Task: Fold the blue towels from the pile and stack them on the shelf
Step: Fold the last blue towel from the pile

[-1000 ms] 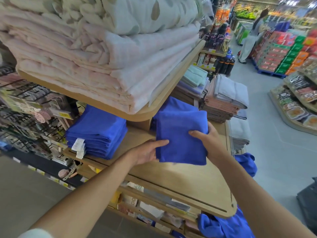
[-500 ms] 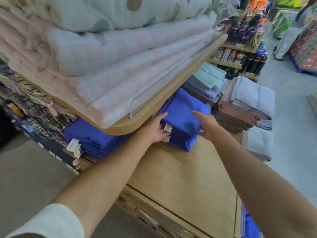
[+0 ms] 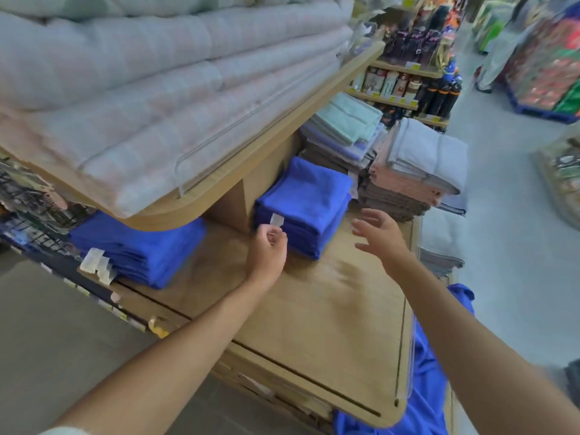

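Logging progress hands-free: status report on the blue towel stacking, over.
Left grip curled by the tag on the blue towel stack, contact unclear. Right grip open, clear of it. Nothing in the way.

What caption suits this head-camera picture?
Left hand and right hand hover by folded blue towels on a wooden shelf.

You cannot tell whether the curled fingers of your left hand (image 3: 266,251) pinch the white tag (image 3: 276,219) on the right-hand blue stack (image 3: 307,196) or only sit beside it, and the tag's print is too small to read. The upper shelf (image 3: 201,208) hides the back of the left-hand blue stack (image 3: 141,246). The picture's bottom edge cuts off the unfolded blue towels (image 3: 430,397) hanging beside the lower shelf (image 3: 314,324).
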{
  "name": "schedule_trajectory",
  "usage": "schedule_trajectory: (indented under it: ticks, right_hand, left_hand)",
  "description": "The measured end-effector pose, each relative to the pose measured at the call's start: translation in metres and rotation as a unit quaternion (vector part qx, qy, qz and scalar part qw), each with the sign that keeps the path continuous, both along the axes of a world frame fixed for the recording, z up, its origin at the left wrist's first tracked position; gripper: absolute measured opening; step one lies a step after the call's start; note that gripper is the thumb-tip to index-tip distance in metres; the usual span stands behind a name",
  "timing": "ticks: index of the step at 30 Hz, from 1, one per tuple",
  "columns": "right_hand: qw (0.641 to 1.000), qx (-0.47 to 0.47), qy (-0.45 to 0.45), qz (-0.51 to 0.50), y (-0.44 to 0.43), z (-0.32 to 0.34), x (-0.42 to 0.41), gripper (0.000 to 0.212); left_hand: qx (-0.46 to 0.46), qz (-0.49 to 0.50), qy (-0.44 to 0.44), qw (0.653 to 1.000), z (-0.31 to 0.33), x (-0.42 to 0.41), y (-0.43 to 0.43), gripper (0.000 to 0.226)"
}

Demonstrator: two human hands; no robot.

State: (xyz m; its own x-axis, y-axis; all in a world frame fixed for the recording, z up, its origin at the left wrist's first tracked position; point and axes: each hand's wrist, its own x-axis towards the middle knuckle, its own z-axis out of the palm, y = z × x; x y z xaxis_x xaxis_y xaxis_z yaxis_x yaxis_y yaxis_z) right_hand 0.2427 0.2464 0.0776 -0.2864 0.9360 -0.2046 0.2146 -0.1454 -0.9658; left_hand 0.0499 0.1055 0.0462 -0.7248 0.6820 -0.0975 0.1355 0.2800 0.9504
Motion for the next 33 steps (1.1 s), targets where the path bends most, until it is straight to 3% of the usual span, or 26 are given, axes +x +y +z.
schedule_trajectory:
  ticks: [2,5,8,10,12,16,18,20,23,27,33]
  right_hand:
    - [0.998,0.052,-0.035,-0.024,-0.013,-0.006,0.047,0.018]
    - [0.984,0.113,-0.099,-0.099,-0.034,-0.028,0.112,0.014]
    - [0.961,0.099,-0.211,-0.150,-0.058,-0.073,0.168,0.013]
    - [0.948,0.034,-0.295,-0.118,-0.074,-0.110,0.194,0.022]
    - [0.943,-0.074,-0.318,-0.067,-0.094,-0.141,0.205,0.041]
    - [0.906,-0.151,-0.391,0.067,-0.131,-0.181,0.205,0.074]
    - [0.887,-0.119,-0.438,0.089,-0.143,-0.192,0.205,0.062]
    - [0.888,-0.061,-0.454,0.046,-0.149,-0.196,0.207,0.023]
    - [0.917,0.011,-0.400,0.003,-0.148,-0.185,0.212,0.034]
    - [0.986,-0.075,-0.142,-0.052,-0.143,-0.128,0.219,0.029]
    - [0.964,-0.187,0.170,-0.084,-0.155,-0.040,0.222,0.037]
  left_hand:
    - [-0.006,-0.132,0.146,0.980,-0.015,0.035,-0.016,0.008]
    - [0.006,-0.313,0.251,0.916,-0.034,0.081,-0.024,0.018]
    - [0.016,-0.409,0.350,0.843,-0.051,0.115,-0.017,0.022]
    - [-0.017,-0.428,0.400,0.810,-0.060,0.130,-0.014,0.030]
    - [-0.042,-0.419,0.443,0.791,-0.067,0.135,-0.011,0.035]
    - [-0.027,-0.409,0.468,0.783,-0.072,0.134,-0.010,0.029]
    - [-0.018,-0.403,0.468,0.786,-0.072,0.135,-0.011,0.024]
    - [-0.015,-0.399,0.469,0.788,-0.072,0.136,-0.011,0.022]
    - [-0.010,-0.395,0.468,0.790,-0.069,0.136,-0.011,0.021]
    - [-0.014,-0.407,0.452,0.794,-0.063,0.137,-0.014,0.024]
    - [0.028,-0.427,0.355,0.831,-0.040,0.146,-0.029,0.016]
